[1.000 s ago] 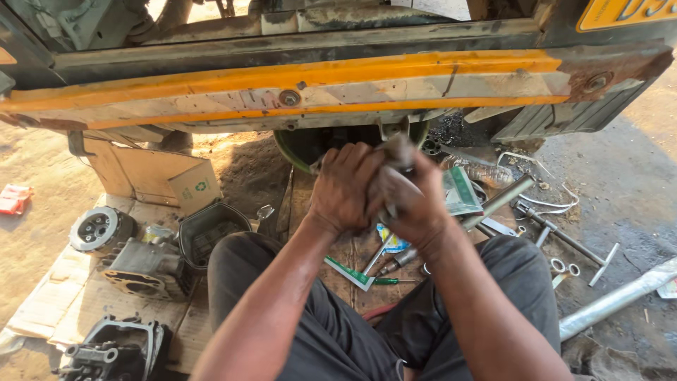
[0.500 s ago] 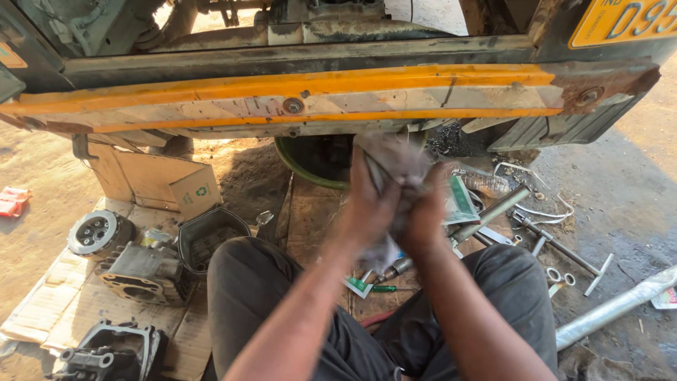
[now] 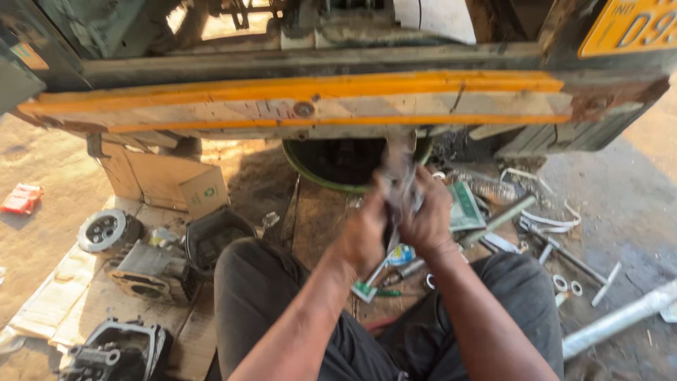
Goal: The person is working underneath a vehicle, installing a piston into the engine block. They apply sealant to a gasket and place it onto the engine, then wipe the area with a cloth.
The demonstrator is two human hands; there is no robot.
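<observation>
A: Why are both hands bunched at frame centre?
B: The left hand [image 3: 363, 236] and right hand [image 3: 427, 222] close together around a grey rag [image 3: 400, 185], seemingly wringing or wiping, above the green basin [image 3: 310, 176].

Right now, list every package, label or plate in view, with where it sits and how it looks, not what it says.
Number plate: top right on the vehicle, yellow with dark characters.
Cardboard box: on the ground at left under the bumper, brown with a small green mark.
Red packet: far left on the dirt, flat.
Green-and-white packet: beside the right hand.
</observation>
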